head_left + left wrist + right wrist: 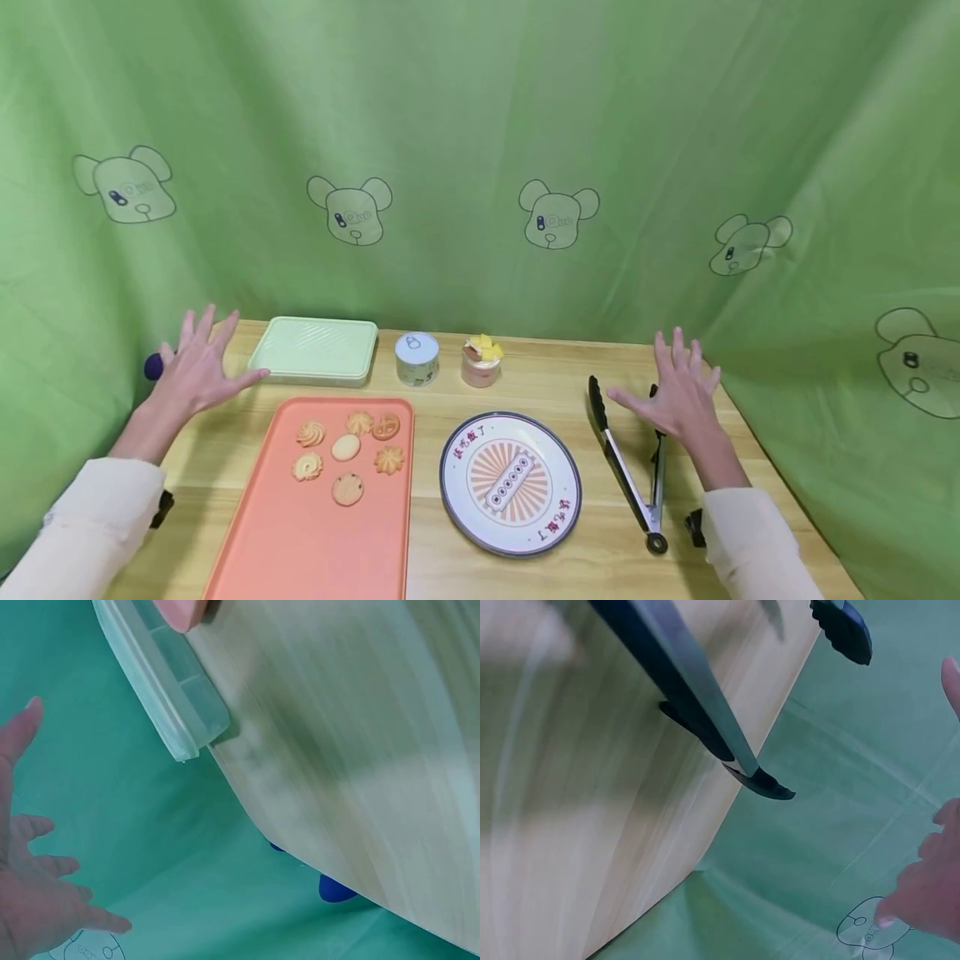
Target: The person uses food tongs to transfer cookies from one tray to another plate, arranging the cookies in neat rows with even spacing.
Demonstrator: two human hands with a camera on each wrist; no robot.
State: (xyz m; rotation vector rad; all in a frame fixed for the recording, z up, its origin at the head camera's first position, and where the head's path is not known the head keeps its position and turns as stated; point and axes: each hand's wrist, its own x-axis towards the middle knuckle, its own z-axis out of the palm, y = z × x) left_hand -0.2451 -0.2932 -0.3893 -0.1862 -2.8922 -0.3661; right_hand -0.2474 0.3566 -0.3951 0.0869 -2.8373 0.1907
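My left hand [197, 367] hovers with fingers spread, holding nothing, left of a pale green lidded box [315, 348]. The right hand [678, 396], fingers also spread and bare of any object, is raised over a pair of black-tipped metal tongs [621, 467] that lie spread apart on the table. Between the hands, a coral tray [315, 550] carries several cookies [346, 447] near its far end. A white plate [483, 521] with a dark rim and printed sunburst sits right of the tray. In the left wrist view the box [161, 675] shows a clear, divided side.
Behind the tray and plate stand a small tin can [417, 360] and a small cup [481, 367] topped with yellow pieces. A green curtain [465, 108] with bear-head prints surrounds the wooden table [442, 575]. A dark blue round thing [153, 367] is at the left table edge.
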